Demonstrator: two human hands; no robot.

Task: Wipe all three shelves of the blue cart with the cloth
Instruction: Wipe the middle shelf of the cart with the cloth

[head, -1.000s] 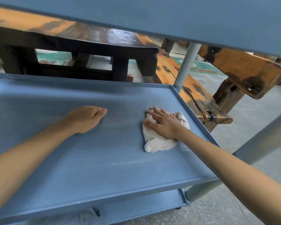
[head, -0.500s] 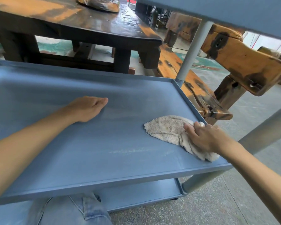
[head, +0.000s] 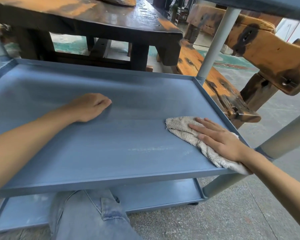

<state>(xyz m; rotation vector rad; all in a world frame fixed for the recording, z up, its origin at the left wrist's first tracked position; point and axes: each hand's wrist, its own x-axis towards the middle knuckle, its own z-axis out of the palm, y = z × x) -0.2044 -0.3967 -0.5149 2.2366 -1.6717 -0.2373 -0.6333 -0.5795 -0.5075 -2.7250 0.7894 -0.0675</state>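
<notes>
The blue cart's middle shelf (head: 111, 149) fills the view, with the bottom shelf (head: 163, 193) below it and the underside of the top shelf (head: 267, 6) at the upper right. A beige terry cloth (head: 180, 127) lies at the shelf's right front corner, its tail hanging over the front rim. My right hand (head: 218, 137) presses flat on the cloth, fingers spread. Loosely curled and holding nothing, my left hand (head: 92, 106) rests on the shelf left of centre. A faint whitish streak shows on the shelf in front of the cloth.
Grey cart posts (head: 213, 40) stand at the right corners. A dark wooden table (head: 111, 23) and wooden benches (head: 223, 94) sit close behind and to the right. My jeans-clad knee (head: 87, 215) is in front of the bottom shelf. Grey concrete floor (head: 232, 213) lies to the right.
My right hand dragged the cloth from mid-shelf toward the right front corner, then flattened on it with fingers pointing left. My left hand stayed in place. The view rose and pulled back.
</notes>
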